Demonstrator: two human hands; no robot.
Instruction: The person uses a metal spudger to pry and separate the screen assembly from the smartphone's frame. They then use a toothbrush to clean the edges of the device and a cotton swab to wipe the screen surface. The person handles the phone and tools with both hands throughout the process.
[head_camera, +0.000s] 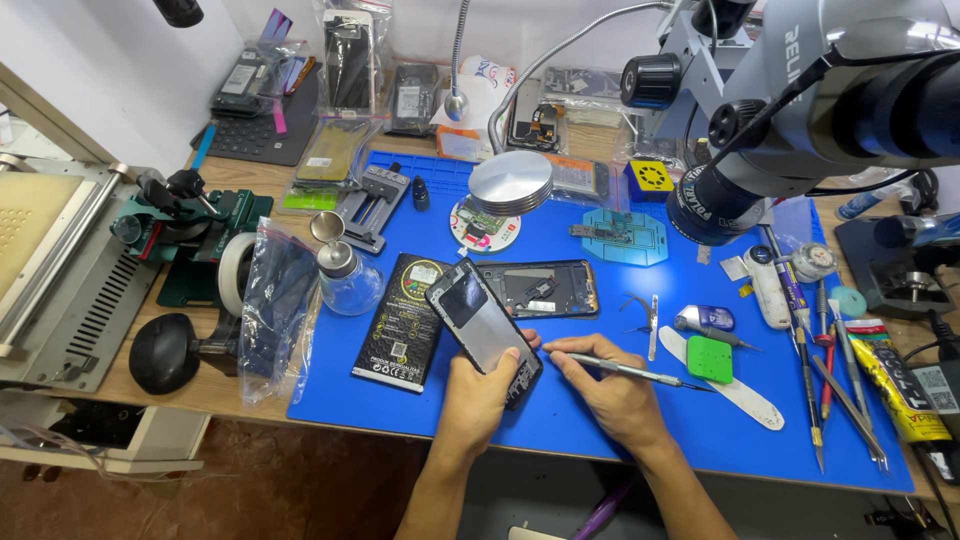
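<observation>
The left hand (478, 385) is closed around the lower end of a black phone (484, 331), gripping it so that it tilts up off the blue work mat (560, 410), its upper end pointing away toward the back left. The right hand (612, 388) is closed in a pen-like grip on a thin metal pry tool (640, 373); the tool's near end sits at the fingertips just beside the phone's lower edge, and its shaft runs off to the right over the mat.

Just behind the held phone lies an opened phone frame (540, 288) with its insides showing, flat on the mat. To the left of the phone, a black phone battery (405, 320) lies flat, and beyond it stands a small glass solvent bottle (349, 278). To the right of the hands lie tweezers (637, 310), a green square pad (710, 359) on a white plastic spudger (745, 395), and a row of screwdrivers (815, 385). A microscope (800, 120) hangs over the mat's back right part. The mat covers the middle of the wooden table (215, 385).
</observation>
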